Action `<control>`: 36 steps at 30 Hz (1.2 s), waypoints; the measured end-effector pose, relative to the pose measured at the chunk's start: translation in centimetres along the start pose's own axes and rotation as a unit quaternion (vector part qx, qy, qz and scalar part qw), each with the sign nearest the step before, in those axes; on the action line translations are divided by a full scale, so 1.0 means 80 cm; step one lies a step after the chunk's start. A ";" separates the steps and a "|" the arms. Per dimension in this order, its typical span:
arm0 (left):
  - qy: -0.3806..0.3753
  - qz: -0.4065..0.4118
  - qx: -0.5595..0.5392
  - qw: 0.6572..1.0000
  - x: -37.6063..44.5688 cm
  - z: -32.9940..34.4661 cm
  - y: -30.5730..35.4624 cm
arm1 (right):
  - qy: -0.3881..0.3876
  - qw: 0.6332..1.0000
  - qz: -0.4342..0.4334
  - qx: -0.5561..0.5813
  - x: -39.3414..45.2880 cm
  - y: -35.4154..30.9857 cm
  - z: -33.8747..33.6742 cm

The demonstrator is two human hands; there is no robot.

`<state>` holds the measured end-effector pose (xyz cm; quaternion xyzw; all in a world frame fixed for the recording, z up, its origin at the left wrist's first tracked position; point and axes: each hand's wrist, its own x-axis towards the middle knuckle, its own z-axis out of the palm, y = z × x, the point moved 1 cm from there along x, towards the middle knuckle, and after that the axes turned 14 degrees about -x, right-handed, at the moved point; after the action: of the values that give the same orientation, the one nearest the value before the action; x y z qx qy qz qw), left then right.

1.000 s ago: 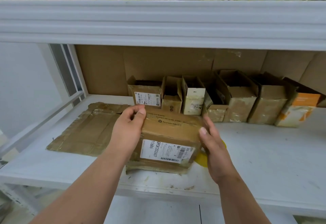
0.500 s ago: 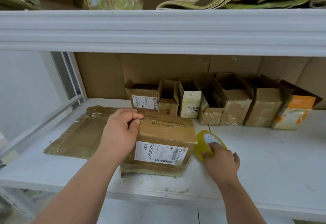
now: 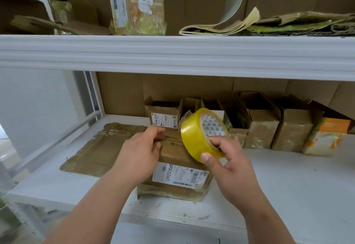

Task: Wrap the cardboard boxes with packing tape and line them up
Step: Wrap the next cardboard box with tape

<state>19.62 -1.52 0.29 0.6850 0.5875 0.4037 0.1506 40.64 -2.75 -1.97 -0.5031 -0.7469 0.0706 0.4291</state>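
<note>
Lifted off the shelf point(image 3: 288, 186) since half a second ago, the yellow tape roll point(image 3: 199, 134) now hangs above the cardboard box point(image 3: 178, 169), pinched by the right hand point(image 3: 228, 165). Left hand point(image 3: 140, 157) curls over the box's top left edge. Its white label reads "GPCK202607" and "11686". The box sits at the shelf front, glossy with old tape.

Glossy translucent yellow plastic tape roll point(image 3: 199, 138), matt brown cardboard box point(image 3: 178, 167) with white paper label point(image 3: 178, 175), scuffed white-painted shelf point(image 3: 288, 186)
</note>
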 end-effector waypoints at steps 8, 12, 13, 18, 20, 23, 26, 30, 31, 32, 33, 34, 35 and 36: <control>-0.057 -0.074 -0.317 0.944 -0.011 -0.025 -0.002 | -0.023 0.994 -0.096 -0.055 -0.006 -0.021 0.021; -0.063 -0.051 -0.339 0.937 -0.016 -0.031 -0.009 | -0.040 0.990 -0.106 -0.083 -0.005 -0.030 0.026; -0.052 -0.048 -0.344 0.936 -0.018 -0.032 -0.010 | -0.044 0.989 -0.106 -0.089 -0.004 -0.032 0.026; 0.033 -0.040 -0.302 0.952 -0.022 -0.032 -0.012 | -0.096 0.977 -0.114 -0.150 0.001 -0.043 0.023; 0.051 -0.037 -0.290 0.955 -0.024 -0.030 -0.013 | -0.111 0.972 -0.126 -0.162 0.005 -0.047 0.018; 0.075 -0.033 -0.285 0.955 -0.026 -0.026 -0.013 | -0.135 0.973 -0.129 -0.136 0.013 -0.049 0.004; 0.105 -0.042 -0.309 0.944 -0.026 -0.020 -0.018 | -0.156 0.979 -0.089 -0.099 0.024 -0.047 -0.004; 0.131 -0.043 -0.300 0.944 -0.027 -0.014 -0.022 | -0.170 0.976 -0.097 -0.092 0.038 -0.050 -0.011; 0.134 -0.040 -0.296 0.945 -0.028 -0.012 -0.021 | -0.172 0.975 -0.110 -0.090 0.041 -0.050 -0.014; 0.139 -0.037 -0.296 0.944 -0.028 -0.011 -0.023 | -0.178 0.972 -0.122 -0.090 0.045 -0.051 -0.019; 0.147 -0.034 -0.297 0.943 -0.029 -0.011 -0.025 | -0.186 0.969 -0.133 -0.096 0.049 -0.051 -0.024; 0.160 -0.035 -0.303 0.939 -0.029 -0.013 -0.030 | -0.188 0.966 -0.142 -0.109 0.052 -0.050 -0.028; 0.174 -0.039 -0.316 0.932 -0.029 -0.016 -0.035 | -0.178 0.966 -0.144 -0.118 0.056 -0.045 -0.033; 0.184 -0.044 -0.331 0.924 -0.029 -0.019 -0.040 | -0.165 0.969 -0.137 -0.122 0.061 -0.037 -0.037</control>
<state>16.36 -3.25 -1.80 0.4833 0.4674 0.6872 0.2753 40.12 -1.22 4.23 -0.4257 -0.8722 0.0017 0.2409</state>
